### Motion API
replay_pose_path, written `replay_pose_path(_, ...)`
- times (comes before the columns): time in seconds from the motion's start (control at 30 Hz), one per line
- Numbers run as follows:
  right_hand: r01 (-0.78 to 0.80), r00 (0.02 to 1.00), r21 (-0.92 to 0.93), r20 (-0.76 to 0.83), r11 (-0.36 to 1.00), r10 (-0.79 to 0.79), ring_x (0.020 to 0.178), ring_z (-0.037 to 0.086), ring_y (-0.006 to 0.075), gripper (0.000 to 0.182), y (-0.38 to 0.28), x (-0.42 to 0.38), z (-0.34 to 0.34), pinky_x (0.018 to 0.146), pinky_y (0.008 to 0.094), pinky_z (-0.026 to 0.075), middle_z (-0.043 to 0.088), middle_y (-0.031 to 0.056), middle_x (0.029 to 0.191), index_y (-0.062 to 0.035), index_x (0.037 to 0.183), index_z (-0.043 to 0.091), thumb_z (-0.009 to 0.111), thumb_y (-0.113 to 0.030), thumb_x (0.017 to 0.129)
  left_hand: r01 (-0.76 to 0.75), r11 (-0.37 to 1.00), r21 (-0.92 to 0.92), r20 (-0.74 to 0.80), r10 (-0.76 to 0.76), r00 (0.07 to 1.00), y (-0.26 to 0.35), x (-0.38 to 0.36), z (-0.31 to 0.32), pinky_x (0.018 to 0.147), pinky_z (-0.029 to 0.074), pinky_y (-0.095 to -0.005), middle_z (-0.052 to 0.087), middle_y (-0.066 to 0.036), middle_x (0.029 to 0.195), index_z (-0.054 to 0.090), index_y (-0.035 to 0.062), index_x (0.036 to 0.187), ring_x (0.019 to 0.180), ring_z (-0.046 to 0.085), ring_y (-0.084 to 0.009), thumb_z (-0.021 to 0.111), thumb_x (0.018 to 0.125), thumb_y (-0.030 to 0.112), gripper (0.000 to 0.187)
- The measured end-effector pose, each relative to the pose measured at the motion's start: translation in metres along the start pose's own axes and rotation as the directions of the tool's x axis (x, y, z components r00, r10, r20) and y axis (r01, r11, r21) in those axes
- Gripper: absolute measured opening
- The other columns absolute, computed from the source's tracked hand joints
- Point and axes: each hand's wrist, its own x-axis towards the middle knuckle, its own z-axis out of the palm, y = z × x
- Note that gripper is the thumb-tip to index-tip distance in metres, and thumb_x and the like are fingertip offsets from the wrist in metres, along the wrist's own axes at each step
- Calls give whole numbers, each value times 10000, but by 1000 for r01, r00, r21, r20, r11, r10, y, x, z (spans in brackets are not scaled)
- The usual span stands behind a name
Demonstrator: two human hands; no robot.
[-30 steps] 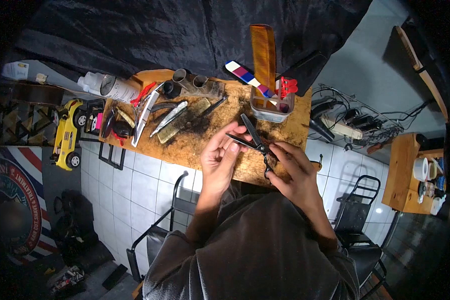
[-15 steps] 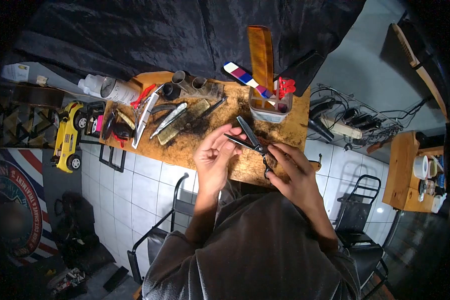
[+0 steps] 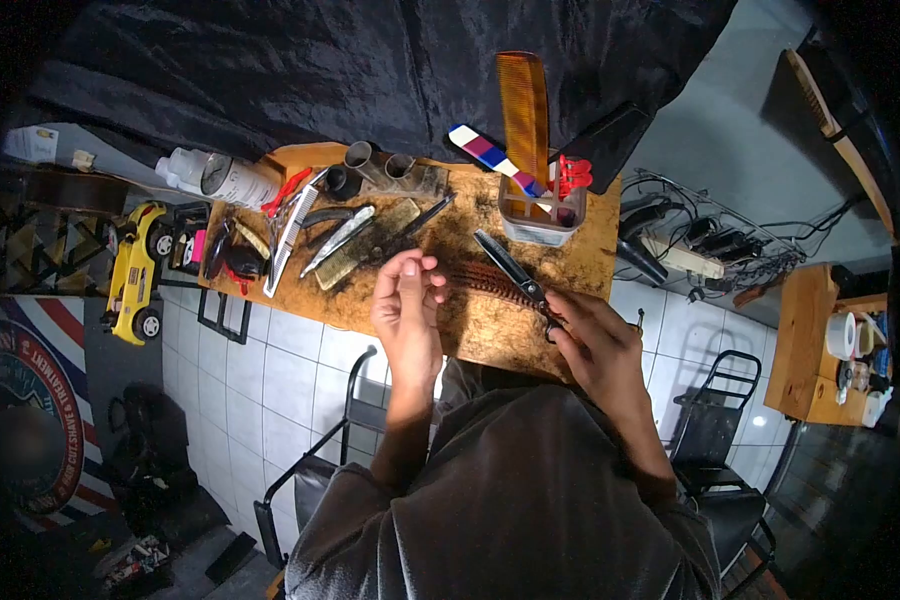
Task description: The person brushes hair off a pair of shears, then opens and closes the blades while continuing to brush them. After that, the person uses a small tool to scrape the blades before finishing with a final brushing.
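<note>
My right hand (image 3: 598, 338) holds a pair of dark hair scissors (image 3: 510, 268) by the handles, its fingers around the loops. The two blades lie together and point up and left over the table. My left hand (image 3: 407, 315) is raised to the left of the scissors, apart from them. Its fingers are curled in, with the thumb against the index finger, and nothing shows in them. On the table under the blades lies a reddish-brown ridged strip (image 3: 485, 281), whose kind I cannot make out.
The wooden table (image 3: 490, 335) bears a divided plastic box (image 3: 540, 232) with a large amber comb (image 3: 523, 110) and red clips (image 3: 573, 175). Left lie a white comb (image 3: 288, 240), a razor (image 3: 340, 240) and a spray bottle (image 3: 235, 182). Chairs (image 3: 715, 430) stand beside the table.
The scissors have gone from spread blades to closed blades and moved slightly right and down with my right hand. My left hand has left the blade, moved left and curled its fingers.
</note>
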Motion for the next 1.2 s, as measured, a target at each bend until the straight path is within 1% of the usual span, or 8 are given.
replay_pose_path(0.13,99,989,-77,-100,992,-107,976,653,305,474,-10,10,-5,853,375,531,645,141,1108,-91,1254,595,729,-80,799,6,996,91,5,-6,1000,-2,0,-1,683,461,-220,646,-64,1015,572,29,1151,840,602,-108,587,965,142,218)
replay_pose_path(0.23,-10,1000,-6,-3,1000,10,993,666,259,469,-2,3,-1,814,324,542,642,132,1141,-49,1193,638,758,-36,740,33,995,93,101,-42,994,-3,-4,5,692,469,-225,647,-70,1023,566,25,1173,851,612,-119,589,963,141,241)
replay_pose_path(0.4,50,994,102,92,994,-59,1102,611,286,542,-10,4,-3,887,356,506,590,135,1237,-60,1209,624,789,-68,692,29,999,40,312,-40,949,-17,-6,0,739,515,-248,662,-104,1054,577,-32,1215,867,631,-133,613,917,29,307)
replay_pose_path(0.5,76,989,122,121,990,-90,1109,596,298,567,-15,7,-3,909,377,493,577,131,1238,-83,1225,608,798,-113,691,144,987,66,407,-158,900,-17,-11,-4,753,527,-252,664,-113,1033,581,-57,1198,867,635,-136,608,889,-29,311)
replay_pose_path(0.8,75,985,85,147,994,-87,1106,574,306,583,-12,4,-2,910,384,498,532,120,1260,-119,1290,560,770,-154,747,104,984,145,289,-143,947,-18,-10,-6,783,523,-284,653,-112,998,601,-84,1080,855,643,-164,620,862,-67,220)
replay_pose_path(0.9,93,985,54,139,994,-99,1104,580,307,571,-11,1,-2,910,379,494,541,125,1255,-95,1275,568,771,-138,743,100,983,153,269,-139,953,-16,-9,0,771,515,-239,676,-95,1016,638,-86,1053,826,622,-101,599,866,-86,191)
replay_pose_path(1.07,69,983,59,169,996,-78,1103,581,326,550,-16,3,-3,917,386,479,561,142,1239,-59,1243,585,776,-131,732,114,992,45,267,-122,956,-12,-7,-3,718,527,-258,670,-88,987,590,-45,1162,815,628,-128,576,858,-116,312)
replay_pose_path(1.2,58,977,57,202,997,-69,1097,574,329,543,-15,1,2,920,388,470,560,140,1230,-56,1242,583,774,-151,742,59,998,18,325,-61,944,-5,2,-7,688,529,-258,670,-85,934,610,-53,1119,750,634,-136,587,880,-77,241)
